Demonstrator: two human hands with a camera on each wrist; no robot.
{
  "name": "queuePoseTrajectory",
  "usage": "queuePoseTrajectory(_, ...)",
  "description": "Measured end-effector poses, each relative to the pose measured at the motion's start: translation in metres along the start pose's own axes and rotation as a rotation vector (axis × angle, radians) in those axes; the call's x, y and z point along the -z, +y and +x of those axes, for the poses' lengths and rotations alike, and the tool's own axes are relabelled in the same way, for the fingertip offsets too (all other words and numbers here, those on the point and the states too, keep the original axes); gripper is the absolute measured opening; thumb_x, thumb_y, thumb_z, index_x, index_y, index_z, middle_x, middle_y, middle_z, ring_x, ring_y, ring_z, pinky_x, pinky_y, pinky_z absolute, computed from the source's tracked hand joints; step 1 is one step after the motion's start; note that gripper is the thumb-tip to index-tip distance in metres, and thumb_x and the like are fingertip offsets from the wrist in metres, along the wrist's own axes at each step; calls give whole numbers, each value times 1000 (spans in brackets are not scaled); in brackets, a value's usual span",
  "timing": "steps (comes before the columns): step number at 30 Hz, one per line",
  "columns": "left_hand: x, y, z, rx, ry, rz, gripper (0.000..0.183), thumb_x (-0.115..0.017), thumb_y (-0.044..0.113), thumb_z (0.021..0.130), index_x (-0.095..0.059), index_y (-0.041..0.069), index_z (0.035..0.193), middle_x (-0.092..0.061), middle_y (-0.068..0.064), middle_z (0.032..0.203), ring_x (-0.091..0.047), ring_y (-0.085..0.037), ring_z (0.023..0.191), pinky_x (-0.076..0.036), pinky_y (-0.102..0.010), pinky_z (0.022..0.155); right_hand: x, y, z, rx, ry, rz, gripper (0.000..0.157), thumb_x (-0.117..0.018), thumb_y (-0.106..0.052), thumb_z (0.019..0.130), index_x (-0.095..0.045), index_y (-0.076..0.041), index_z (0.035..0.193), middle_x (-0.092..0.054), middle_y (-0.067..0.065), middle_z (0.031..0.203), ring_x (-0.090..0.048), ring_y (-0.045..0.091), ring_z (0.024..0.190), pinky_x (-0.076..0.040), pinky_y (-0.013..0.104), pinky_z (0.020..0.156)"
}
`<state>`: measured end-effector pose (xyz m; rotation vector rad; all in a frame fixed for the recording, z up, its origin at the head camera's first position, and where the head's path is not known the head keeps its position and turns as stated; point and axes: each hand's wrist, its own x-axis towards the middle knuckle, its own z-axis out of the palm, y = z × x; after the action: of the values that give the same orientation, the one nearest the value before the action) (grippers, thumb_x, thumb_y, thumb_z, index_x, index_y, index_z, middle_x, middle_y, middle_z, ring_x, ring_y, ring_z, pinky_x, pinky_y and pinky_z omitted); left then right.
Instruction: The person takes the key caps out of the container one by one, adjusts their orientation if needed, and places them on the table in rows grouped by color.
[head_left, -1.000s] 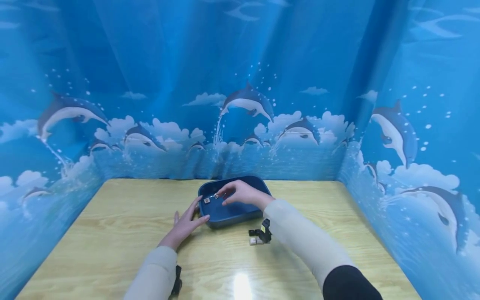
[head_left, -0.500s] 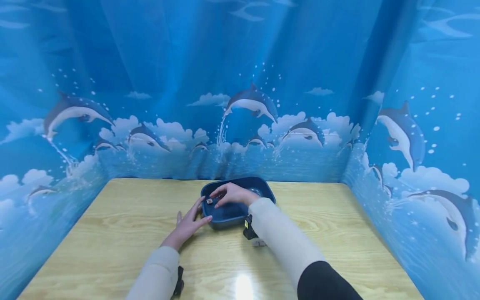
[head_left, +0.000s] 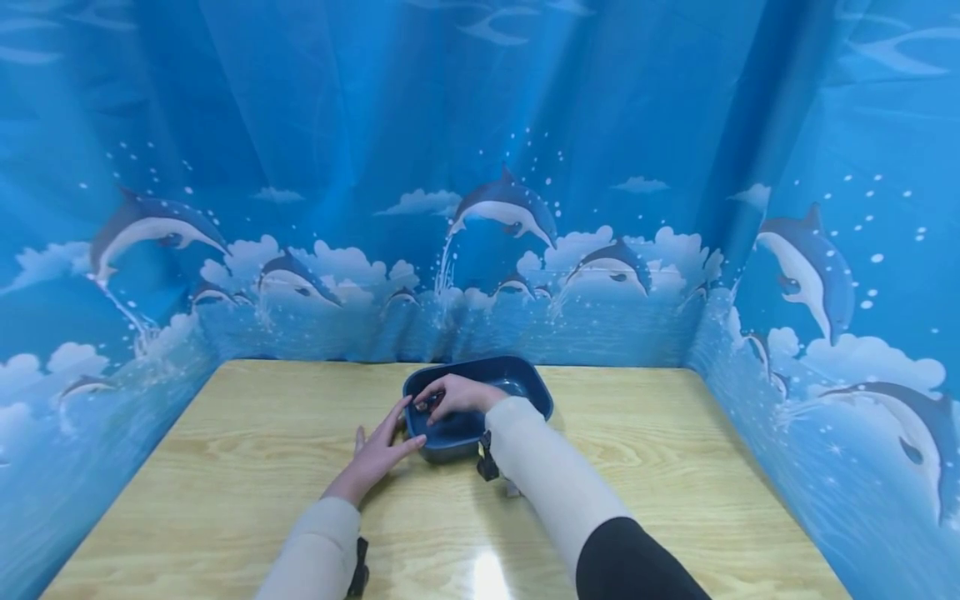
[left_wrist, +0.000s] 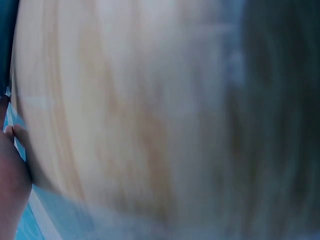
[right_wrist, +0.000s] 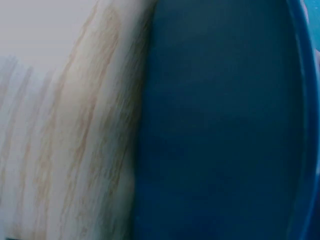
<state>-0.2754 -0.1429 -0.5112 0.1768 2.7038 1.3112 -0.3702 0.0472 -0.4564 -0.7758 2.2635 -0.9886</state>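
A dark blue plastic bin [head_left: 528, 385] with rounded corners stands toward the back of the table; its outer wall [right_wrist: 225, 130] fills much of the right wrist view. My right hand [head_left: 457, 395] reaches down inside its left end, with thumb and forefinger curled close together around a small block. A small pale block [head_left: 422, 407] shows at those fingertips, mostly covered by them. My left hand [head_left: 378, 452] lies along the bin's left end, fingers spread, with forefinger and thumb tips at the rim. Only part of that hand [left_wrist: 12, 187] enters the left wrist view.
A small light grey block [head_left: 513, 489] sits on the wooden table [head_left: 247, 475] in front of the bin, partly behind the right sleeve [head_left: 558, 479]. A blue dolphin-print curtain [head_left: 345, 192] encloses the back and sides. The black wrist camera [head_left: 487, 460] hangs near the bin's front wall.
My right hand has moved left and lower in the bin, carrying a small block toward another block there. Its sleeve now covers most blocks on the table. The left hand stays at the rim.
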Motion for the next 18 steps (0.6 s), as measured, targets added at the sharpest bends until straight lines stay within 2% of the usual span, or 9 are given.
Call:
queuePoseTrajectory(5,0,1,-1,-6,1,-7,84,-62,49,92,-17,22,157,-31,-19,154,-27,-41,141,20,-63,107,-4,3,3,-15,-22,-29,45,-76,-6,84,-65,-10,128,-66,1,118,-61,10,100,-51,25,86)
queuePoseTrajectory(11,-1,1,0,-13,5,-3,84,-62,50,92,-17,22,157,-34,-20,153,-28,-42,140,20,-63,107,-6,4,5,-30,-36,-66,40,-75,-4,84,-67,-6,124,-69,3,116,-63,13,104,-51,23,87)
queuePoseTrajectory(18,0,0,0,-8,0,-8,83,-62,48,93,-16,22,157,-34,-20,152,-28,-42,140,20,-63,107,-1,4,1,-9,-31,-34,25,-70,3,86,-73,-4,109,-70,0,101,-65,11,89,-54,24,80)
